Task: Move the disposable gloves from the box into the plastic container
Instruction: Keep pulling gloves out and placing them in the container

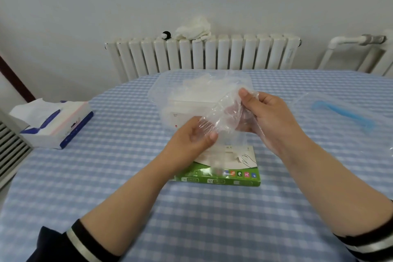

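Now both pinching: left hand (194, 134) and right hand (270, 112) clamped on one clear disposable glove (221, 117), held between green box (221, 174) and plastic container (168, 87) beyond. Flimsy film, static-prone, likely to cling to fingers on release, or drape over container rim and slide onto tablecloth (106, 176).

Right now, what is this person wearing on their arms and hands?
Both hands, the left hand and the right hand, are bare, with no rings or watch in view. The forearms are uncovered. Dark navy sleeves are pushed up toward the elbows, each cuff ending in white bands: the left sleeve and the right sleeve.
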Demonstrator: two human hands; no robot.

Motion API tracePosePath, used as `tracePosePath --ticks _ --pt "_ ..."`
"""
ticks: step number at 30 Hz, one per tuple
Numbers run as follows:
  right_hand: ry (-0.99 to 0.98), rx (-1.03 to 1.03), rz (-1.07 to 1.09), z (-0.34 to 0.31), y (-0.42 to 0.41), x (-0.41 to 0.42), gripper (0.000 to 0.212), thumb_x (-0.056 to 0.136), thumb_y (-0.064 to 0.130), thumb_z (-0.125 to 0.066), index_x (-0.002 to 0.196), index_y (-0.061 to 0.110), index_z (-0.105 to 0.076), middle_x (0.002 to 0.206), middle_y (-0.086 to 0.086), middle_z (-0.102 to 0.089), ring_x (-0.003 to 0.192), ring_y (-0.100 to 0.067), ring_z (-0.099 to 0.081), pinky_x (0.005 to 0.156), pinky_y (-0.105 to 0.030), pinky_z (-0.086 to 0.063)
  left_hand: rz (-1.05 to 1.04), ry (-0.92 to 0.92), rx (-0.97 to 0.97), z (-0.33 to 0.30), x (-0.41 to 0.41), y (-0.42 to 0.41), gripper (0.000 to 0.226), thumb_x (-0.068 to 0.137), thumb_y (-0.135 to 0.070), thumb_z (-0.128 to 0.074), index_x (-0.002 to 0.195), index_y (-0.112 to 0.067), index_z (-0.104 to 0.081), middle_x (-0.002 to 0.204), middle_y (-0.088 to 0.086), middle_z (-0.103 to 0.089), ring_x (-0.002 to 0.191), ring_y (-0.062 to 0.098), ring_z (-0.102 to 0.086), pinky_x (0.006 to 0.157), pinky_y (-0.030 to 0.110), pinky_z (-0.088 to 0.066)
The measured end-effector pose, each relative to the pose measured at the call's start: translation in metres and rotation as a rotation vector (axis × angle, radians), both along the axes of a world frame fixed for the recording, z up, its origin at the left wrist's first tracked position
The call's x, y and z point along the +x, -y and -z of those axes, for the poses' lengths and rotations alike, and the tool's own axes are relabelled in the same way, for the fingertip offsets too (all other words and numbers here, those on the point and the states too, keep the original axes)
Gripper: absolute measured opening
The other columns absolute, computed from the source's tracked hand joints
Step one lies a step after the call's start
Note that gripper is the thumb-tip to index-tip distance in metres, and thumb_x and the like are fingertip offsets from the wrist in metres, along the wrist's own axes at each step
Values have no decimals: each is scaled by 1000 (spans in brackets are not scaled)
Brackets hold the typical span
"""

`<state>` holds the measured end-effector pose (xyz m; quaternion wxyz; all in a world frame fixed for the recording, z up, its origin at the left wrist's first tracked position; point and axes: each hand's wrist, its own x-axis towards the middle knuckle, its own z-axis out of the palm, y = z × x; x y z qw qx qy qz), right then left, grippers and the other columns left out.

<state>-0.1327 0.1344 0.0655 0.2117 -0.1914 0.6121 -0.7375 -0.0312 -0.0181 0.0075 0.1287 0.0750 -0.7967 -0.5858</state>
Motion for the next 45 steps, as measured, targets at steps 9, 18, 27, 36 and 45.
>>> tracePosePath --ticks 9,18,27,36,45 --pt "-12 229 -142 -4 -4 4 39 76 44 -63 70 5 -58 57 -11 -67 47 -20 -64 53 -32 -58 -15 -63 17 -35 -8 -1 48 84 -6 -72 122 -29 -54 102 -1 -68 87 9 -65 85 26 -54" --pt "-74 210 -251 -1 -7 -1 35 63 26 -74 77 2 -52 75 -12 -73 68 -19 -71 60 -27 -58 -221 -80 472 -65 -11 -14 33 103 -29 -45 93 -11 -70 87 2 -76 69 12 -70 64 24 -58" --pt "-64 118 -141 -6 -11 -10 8 93 2 -58 99 6 -58 65 -4 -66 59 -16 -64 57 -25 -54 -245 -118 338 -71 2 21 21 91 -5 -62 107 -18 -60 87 1 -76 72 15 -72 63 24 -57" --pt "-462 434 -78 -42 14 -37 8 91 25 -66 95 20 -62 67 4 -66 45 -8 -46 46 -23 -39 -233 -130 -217 -97 -36 31 13 93 -12 -63 94 -21 -53 81 -1 -75 66 8 -68 60 21 -54" --pt "-842 986 49 -41 67 -106 25 91 24 -65 113 16 -55 109 -2 -61 92 -18 -52 77 -29 -40 -377 274 -811 -92 -97 86 9 95 -9 -42 89 -14 -38 94 13 -64 68 23 -52 56 31 -35"
